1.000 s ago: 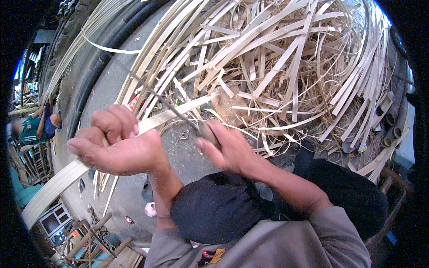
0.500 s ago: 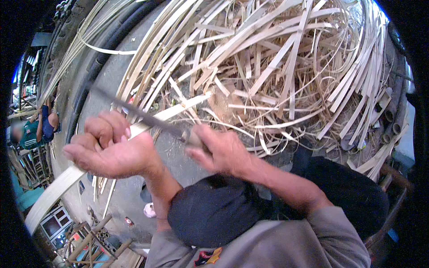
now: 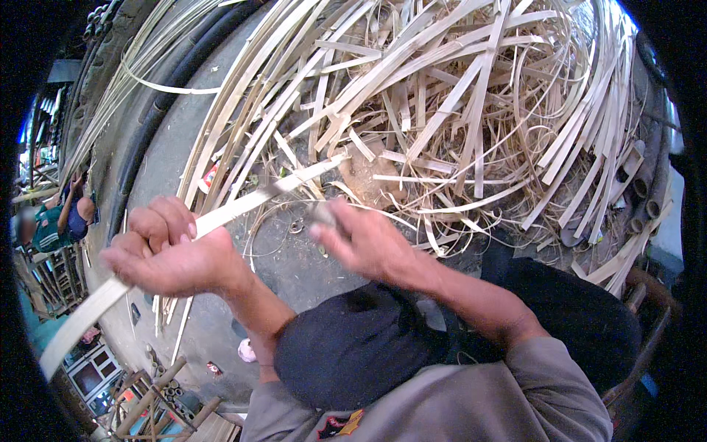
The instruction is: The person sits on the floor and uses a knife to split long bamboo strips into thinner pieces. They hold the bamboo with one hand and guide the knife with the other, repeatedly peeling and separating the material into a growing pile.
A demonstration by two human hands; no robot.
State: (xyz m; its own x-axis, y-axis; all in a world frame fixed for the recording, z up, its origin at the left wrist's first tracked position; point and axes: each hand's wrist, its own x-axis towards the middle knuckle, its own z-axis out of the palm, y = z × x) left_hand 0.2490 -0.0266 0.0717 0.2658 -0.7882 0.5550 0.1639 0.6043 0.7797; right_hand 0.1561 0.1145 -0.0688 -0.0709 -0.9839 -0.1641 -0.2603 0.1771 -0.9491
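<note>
My left hand (image 3: pixel 173 243) is closed around a long pale bamboo strip (image 3: pixel 254 200), which slants from the lower left up to the edge of the shavings. The strip's far end sticks out well beyond my fingers. My right hand (image 3: pixel 364 239) grips a knife by its short handle (image 3: pixel 321 215), a little to the right of the strip and below it. Motion smears the blade (image 3: pixel 275 189), a dark patch at the strip; whether it touches the strip I cannot tell.
A large heap of bamboo strips and shavings (image 3: pixel 456 110) covers the ground ahead. Dark pipes (image 3: pixel 158 103) curve along the left. Bamboo tubes (image 3: pixel 644 195) lie at the far right. Another person (image 3: pixel 62 221) sits at the far left. My dark-clothed knee (image 3: pixel 353 346) rises below my hands.
The knife blade, stretched out leftward above my left hand before, has swung to the strip beyond that hand. My left hand keeps its hold on the strip, nearly in place.
</note>
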